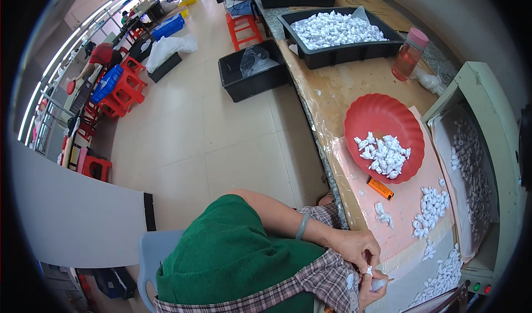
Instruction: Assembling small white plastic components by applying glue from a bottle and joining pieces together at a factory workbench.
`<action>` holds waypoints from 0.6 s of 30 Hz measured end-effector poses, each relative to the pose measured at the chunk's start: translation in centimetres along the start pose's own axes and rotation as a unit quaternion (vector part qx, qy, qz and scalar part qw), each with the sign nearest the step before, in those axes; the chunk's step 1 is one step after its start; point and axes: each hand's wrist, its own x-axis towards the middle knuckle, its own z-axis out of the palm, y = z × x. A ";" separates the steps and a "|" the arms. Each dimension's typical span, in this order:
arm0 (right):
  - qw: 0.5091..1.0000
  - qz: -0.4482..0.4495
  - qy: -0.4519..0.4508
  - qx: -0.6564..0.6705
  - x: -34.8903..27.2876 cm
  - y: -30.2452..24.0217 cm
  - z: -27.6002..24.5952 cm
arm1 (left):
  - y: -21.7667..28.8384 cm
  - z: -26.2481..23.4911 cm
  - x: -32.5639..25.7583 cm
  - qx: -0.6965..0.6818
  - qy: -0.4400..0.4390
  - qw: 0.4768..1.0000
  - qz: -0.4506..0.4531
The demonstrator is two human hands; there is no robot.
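In the head view, the left hand (359,247) and the right hand (370,291) meet at the table edge (332,163), both pinching one small white piece (369,271) between the fingertips. It could slip into the lap, since the grip is only fingertips. More white pieces fill the red plate (382,119) nearby.

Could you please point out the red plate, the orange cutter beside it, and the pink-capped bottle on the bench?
red plate (382,113), head view, on the bare upper part of its dish.
orange cutter (380,189), head view, on the middle of its body.
pink-capped bottle (409,55), head view, on its clear reddish body.
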 end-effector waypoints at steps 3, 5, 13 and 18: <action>1.000 0.007 0.012 0.013 0.2 -0.5 0.3 | -0.8 -0.4 0.1 -0.013 -0.015 1.000 0.014; 0.998 0.044 0.039 0.018 0.4 -1.3 0.7 | -0.2 -0.5 0.2 -0.028 0.011 0.999 0.029; 0.991 0.119 0.052 -0.041 5.2 -5.0 2.2 | 1.0 -2.5 1.2 -0.156 0.066 0.982 -0.084; 0.994 0.082 0.021 0.068 5.4 -3.7 1.3 | 0.5 -2.4 1.9 -0.167 0.048 0.978 -0.115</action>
